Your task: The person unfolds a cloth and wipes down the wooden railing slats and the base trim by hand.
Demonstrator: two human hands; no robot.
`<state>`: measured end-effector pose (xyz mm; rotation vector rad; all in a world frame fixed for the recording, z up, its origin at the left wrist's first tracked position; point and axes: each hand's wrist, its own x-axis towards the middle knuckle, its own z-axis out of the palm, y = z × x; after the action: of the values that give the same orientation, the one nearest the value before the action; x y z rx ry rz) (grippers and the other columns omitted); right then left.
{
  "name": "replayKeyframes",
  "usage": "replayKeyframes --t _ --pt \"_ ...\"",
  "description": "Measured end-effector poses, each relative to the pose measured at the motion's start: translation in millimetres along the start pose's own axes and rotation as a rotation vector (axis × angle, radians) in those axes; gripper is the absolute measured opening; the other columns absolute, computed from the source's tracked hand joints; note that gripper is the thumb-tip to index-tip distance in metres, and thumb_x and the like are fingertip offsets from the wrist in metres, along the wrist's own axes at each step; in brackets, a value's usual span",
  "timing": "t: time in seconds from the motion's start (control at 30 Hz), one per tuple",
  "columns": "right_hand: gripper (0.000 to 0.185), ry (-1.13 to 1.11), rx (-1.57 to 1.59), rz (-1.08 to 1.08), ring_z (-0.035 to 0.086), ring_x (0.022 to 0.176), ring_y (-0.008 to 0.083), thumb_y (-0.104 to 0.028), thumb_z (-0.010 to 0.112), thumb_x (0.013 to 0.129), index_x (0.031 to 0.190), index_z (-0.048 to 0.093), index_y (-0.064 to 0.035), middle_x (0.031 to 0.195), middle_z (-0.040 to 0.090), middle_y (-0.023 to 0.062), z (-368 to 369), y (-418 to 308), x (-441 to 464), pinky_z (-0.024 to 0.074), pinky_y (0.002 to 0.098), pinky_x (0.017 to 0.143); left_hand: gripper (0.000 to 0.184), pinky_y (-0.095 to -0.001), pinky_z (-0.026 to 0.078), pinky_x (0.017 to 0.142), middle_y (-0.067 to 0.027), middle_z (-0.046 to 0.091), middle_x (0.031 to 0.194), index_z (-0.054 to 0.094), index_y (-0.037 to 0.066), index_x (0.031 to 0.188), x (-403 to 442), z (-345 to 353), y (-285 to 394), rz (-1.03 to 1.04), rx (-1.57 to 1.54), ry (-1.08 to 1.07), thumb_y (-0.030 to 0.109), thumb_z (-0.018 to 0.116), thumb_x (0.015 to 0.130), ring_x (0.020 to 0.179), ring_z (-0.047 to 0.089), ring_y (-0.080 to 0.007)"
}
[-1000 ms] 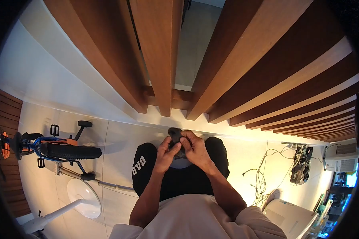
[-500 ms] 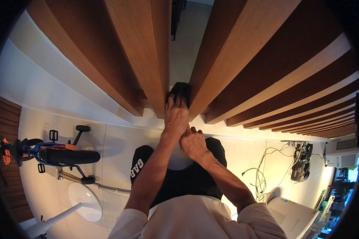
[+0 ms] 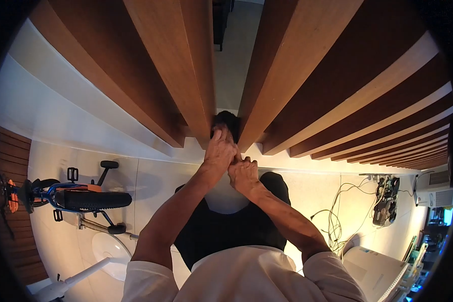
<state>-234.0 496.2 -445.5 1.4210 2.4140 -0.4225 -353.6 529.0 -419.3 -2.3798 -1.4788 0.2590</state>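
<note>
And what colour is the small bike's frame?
Blue; the frame shows best in the head view, at the left, beside the black tyre.

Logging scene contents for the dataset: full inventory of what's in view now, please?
Wooden slats: over ten, brown, top
Dark item: 1, black, between two slats
Ledge: 1, pale, at slat feet
Bicycle with training wheels: 1, blue/orange/black, left
Round-based stand: 1, white, lower left
Slatted panel: 1, brown, far left
Cables: several, dark, floor right
Electronic part: 1, black, beyond cables
Casing: 1, off-white, lower right
Tile floor: 1, pale, below ledge
Far-right clutter: uncountable, partly blue-lit
Shirt: 1, pale, bottom
Trousers: 1 pair, black, bottom centre
Left hand: 1, at dark item
Right hand: 1, beside left
</note>
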Motion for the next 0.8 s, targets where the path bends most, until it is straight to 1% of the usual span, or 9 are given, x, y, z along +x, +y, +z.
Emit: replayKeyframes --t 0.03,0.1,0.13,0.2,0.3,0.5,0.57,0.67,0.8 --pt "0.052 -0.003 -0.004 -0.012 0.056 0.103 0.0322 -0.017 0.077 0.069 0.116 0.064 0.0016 0.122 0.055 0.0162 0.1 1.8 -5.0 0.0494 0.0475 0.076 0.034 -0.0512 0.027 0.107 -0.0134 0.07 0.11 0.078 0.006 0.102 5.1 6.2 1.3 -0.002 -0.003 0.003 0.028 0.059 0.084 0.127 0.048 -0.0365" --pt "0.04 0.411 -0.153 -0.253 0.052 0.115 0.0361 -0.017 0.073 0.065 0.094 0.069 0.0084 0.109 0.061 0.0218 -21.4 0.6 -22.6 0.0487 0.0487 0.086 0.038 -0.0554 0.025 0.109 -0.0148 0.065 0.124 0.072 0.007 0.117 16.7 -7.8 -7.4 0.027 0.025 -0.247 0.025 0.06 0.085 0.13 0.046 -0.0366" --pt "0.04 0.408 -0.161 -0.263 0.052 0.115 0.0361 -0.017 0.073 0.065 0.094 0.069 0.0084 0.109 0.061 0.0218 -35.0 2.4 -30.1 0.0487 0.0487 0.086 0.038 -0.0554 0.025 0.109 -0.0148 0.065 0.124 0.072 0.007 0.117 13.7 -3.1 -6.9 0.015 0.019 -0.247 0.025 0.06 0.085 0.13 0.046 -0.0366" --pt "0.041 0.655 -0.336 -0.489 0.048 0.122 0.037 -0.019 0.07 0.065 0.094 0.07 0.0088 0.105 0.064 0.0212 -69.0 13.0 -43.6 0.0407 0.0551 0.102 0.05 -0.0551 0.024 0.111 -0.0169 0.053 0.139 0.059 0.002 0.133 8.4 20.0 2.1 -0.004 0.069 -0.062 0.027 0.057 0.089 0.136 0.039 -0.0382" --pt "0.04 0.661 -0.678 -0.614 0.048 0.125 0.0346 -0.02 0.063 0.069 0.096 0.071 0.0085 0.114 0.063 0.0193 -121.6 20.8 -51.0 0.0308 0.0604 0.112 0.058 -0.0541 0.025 0.112 -0.0181 0.043 0.147 0.049 0.0 0.14 -1.9 43.4 25.0 -0.131 0.086 0.01 0.028 0.054 0.09 0.14 0.033 -0.0378" --pt "0.043 0.517 -1.365 -0.668 0.053 0.122 0.0298 -0.027 0.059 0.08 0.116 0.07 -0.0051 0.123 0.065 0.0095 -175.7 38.6 -32.0 0.0258 0.0626 0.116 0.054 -0.0562 0.025 0.112 -0.0203 0.051 0.138 0.054 0.0 0.137 22.7 39.2 12.3 -0.224 -0.08 0.182 0.027 0.052 0.09 0.136 0.037 -0.0371" --pt "0.043 0.49 -1.412 -0.662 0.054 0.122 0.0293 -0.029 0.058 0.083 0.119 0.069 -0.0073 0.123 0.065 0.0073 -178.3 32.3 -20.8 0.0251 0.0622 0.117 0.053 -0.0488 0.029 0.112 -0.0201 0.051 0.138 0.057 -0.003 0.131 17.9 43.4 17.5 -0.324 -0.122 0.322 0.025 0.054 0.087 0.136 0.037 -0.0352" --pt "0.043 0.367 -1.476 -0.655 0.057 0.118 0.0281 -0.032 0.055 0.089 0.122 0.067 -0.0071 0.122 0.065 0.0061 -183.1 25.6 -9.8 0.025 0.0595 0.118 0.051 -0.0438 0.031 0.109 -0.018 0.052 0.138 0.059 -0.001 0.129 0.0 46.4 29.0 -0.306 -0.181 0.247 0.025 0.056 0.086 0.134 0.039 -0.033" --pt "0.04 0.456 -1.507 -0.81 0.061 0.111 0.0296 -0.031 0.055 0.086 0.111 0.07 -0.0031 0.113 0.068 0.0101 -170.1 30.4 2.8 0.0276 0.0569 0.117 0.051 -0.0482 0.028 0.113 -0.0195 0.056 0.135 0.059 -0.006 0.127 13.9 42.5 18.2 -0.278 -0.182 0.288 0.019 0.058 0.083 0.131 0.044 -0.0337"
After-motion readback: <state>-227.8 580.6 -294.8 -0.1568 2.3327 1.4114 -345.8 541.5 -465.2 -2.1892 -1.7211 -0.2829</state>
